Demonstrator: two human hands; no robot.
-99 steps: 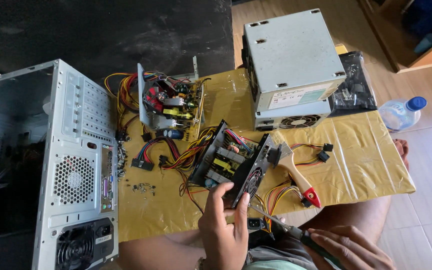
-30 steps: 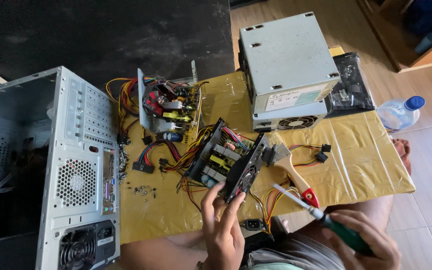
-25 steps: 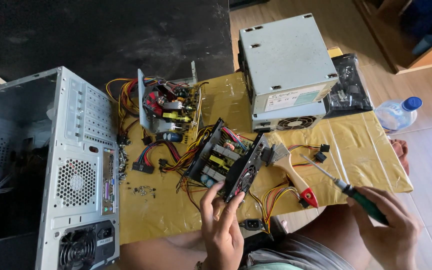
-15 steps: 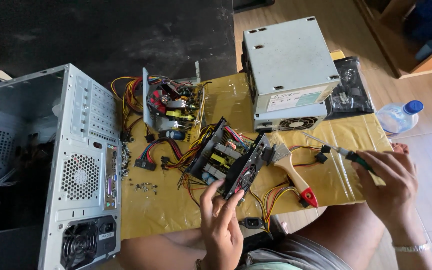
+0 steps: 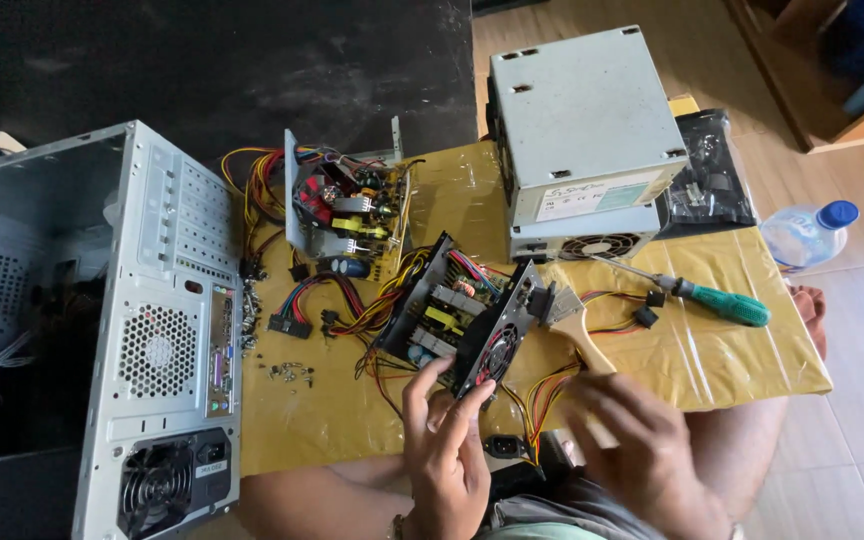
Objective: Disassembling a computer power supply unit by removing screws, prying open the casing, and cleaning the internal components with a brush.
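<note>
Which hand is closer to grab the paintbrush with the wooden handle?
The right hand. It lies over the lower end of the brush, whose wooden handle runs down under its fingers. The left hand is busy, gripping the open power supply by its fan edge.

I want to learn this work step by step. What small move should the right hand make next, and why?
Probably close the right hand on the wooden brush handle beneath it. The green screwdriver lies on the yellow sheet, and the left hand steadies the opened power supply.
</note>
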